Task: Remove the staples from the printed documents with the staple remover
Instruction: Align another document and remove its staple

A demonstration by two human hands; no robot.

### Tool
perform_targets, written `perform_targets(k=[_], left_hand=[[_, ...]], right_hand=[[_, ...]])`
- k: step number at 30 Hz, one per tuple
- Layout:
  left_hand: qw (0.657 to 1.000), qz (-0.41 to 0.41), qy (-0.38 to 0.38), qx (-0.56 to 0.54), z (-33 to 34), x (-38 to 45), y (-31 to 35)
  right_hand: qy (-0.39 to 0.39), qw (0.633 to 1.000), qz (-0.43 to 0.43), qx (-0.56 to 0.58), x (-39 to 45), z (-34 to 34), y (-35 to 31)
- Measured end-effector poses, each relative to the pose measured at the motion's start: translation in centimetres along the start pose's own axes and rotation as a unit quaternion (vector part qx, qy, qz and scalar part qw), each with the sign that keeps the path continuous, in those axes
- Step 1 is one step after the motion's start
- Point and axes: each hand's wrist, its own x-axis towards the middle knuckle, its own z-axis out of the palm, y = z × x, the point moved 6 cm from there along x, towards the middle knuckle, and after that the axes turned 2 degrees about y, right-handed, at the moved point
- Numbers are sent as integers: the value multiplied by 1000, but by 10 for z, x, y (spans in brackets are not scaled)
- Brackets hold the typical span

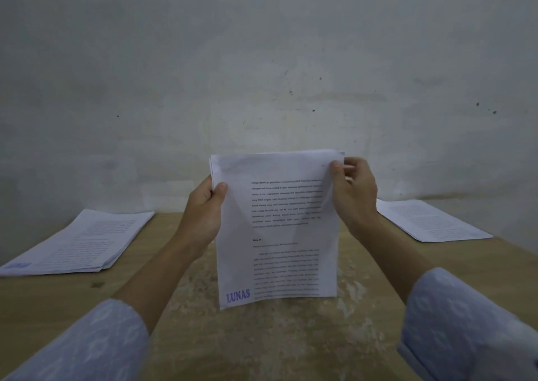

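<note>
My right hand [350, 190] and left hand [205, 208] pinch the document [276, 229] mid-frame; staple apparently unseen, careless separating could tear pages.

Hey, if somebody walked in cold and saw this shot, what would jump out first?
A printed document held upright in mid-frame, the left hand gripping its left edge and the right hand pinching its top right corner. A blue LUNAS stamp marks its lower left corner. Paper stacks lie on the wooden table: one left, one right.
</note>
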Motion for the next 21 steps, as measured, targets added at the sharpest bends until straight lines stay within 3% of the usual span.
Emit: perform_targets(k=[2, 4, 6, 8, 11, 21], left_hand=[[1000, 4, -8, -2, 2, 0, 1], [1000, 6, -13, -4, 2, -1, 2], [1000, 4, -21, -9, 3, -1, 2], [1000, 3, -27, -10, 3, -2, 3], [999, 8, -35, -6, 3, -2, 6], [997, 15, -75, -22, 6, -1, 15]], right_hand=[[57, 991, -93, -76, -3, 0, -17], [92, 950, -225, -195, -9, 12, -38], [48, 905, -338, -255, -16, 33, -54], [-43, 875, -398, -272, -24, 55, -63], [-111, 868, -407, -262, -31, 72, -71], [-138, 884, -380, -236, -26, 74, -92]])
